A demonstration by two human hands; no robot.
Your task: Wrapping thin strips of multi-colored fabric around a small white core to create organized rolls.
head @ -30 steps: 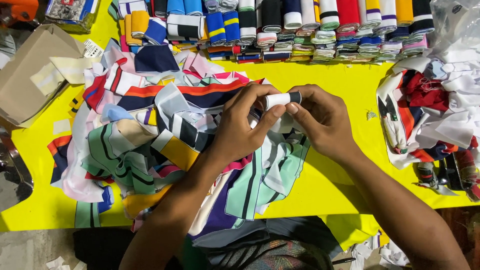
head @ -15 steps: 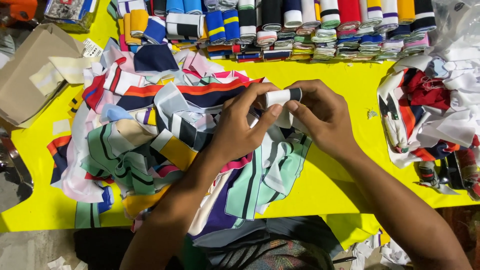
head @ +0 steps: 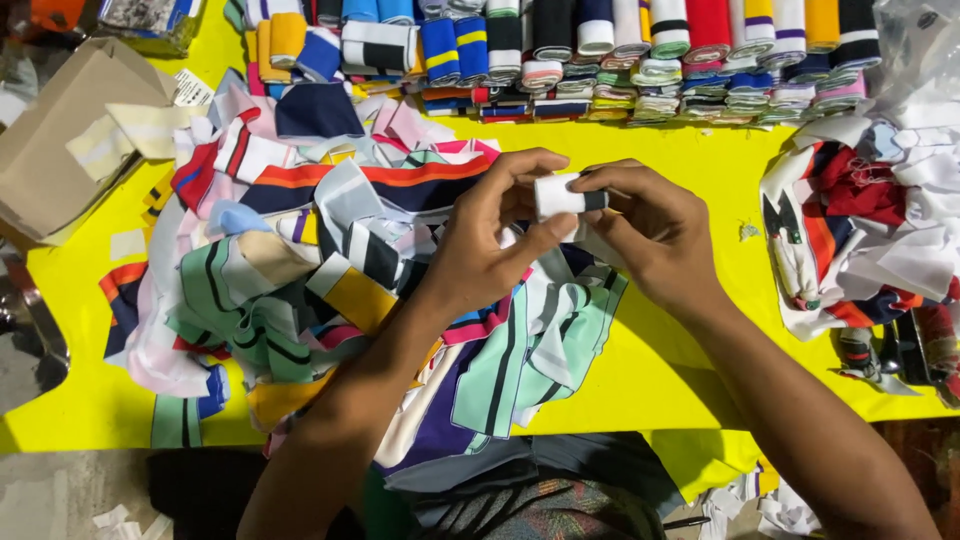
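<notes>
Both of my hands hold one small rolled strip of white knit fabric with a dark band [head: 562,196] above a yellow table [head: 690,370]. My left hand [head: 495,235] pinches its left end between thumb and fingers. My right hand [head: 650,230] grips its right end, with the fingers curled around it. Under my hands lies a loose heap of striped fabric strips [head: 330,290] in green, white, navy, orange and pink.
Rows of rolled and folded striped collars [head: 640,55] line the table's far edge. A second tangle of white, red and navy strips [head: 870,220] lies at the right. A brown cardboard box [head: 55,150] sits at the left, with scraps near it.
My hands have stayed in place while the fingers shifted slightly on the white roll, which looks a little tighter. Nothing else has moved.
</notes>
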